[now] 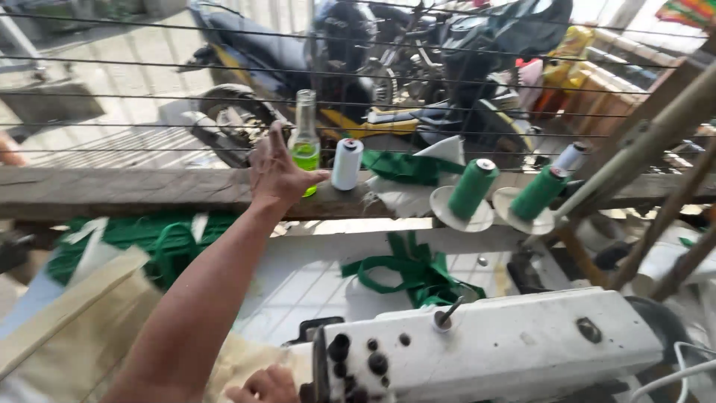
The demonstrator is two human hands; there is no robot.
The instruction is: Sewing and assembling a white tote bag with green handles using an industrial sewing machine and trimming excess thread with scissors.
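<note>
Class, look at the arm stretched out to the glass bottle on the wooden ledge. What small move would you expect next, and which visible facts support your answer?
Probably closing the fingers around the bottle for a firm grip. The left hand is at the bottle with its palm against the lower part, but the fingers stand spread and open. The bottle stands upright with green liquid at the bottom, close beside a white thread spool, so a sideways bump seems best avoided.

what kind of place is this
Likely a small sewing workshop open to the street: a white sewing machine, green thread cones on a wooden ledge, green fabric, and a motorbike parked just outside.
</note>
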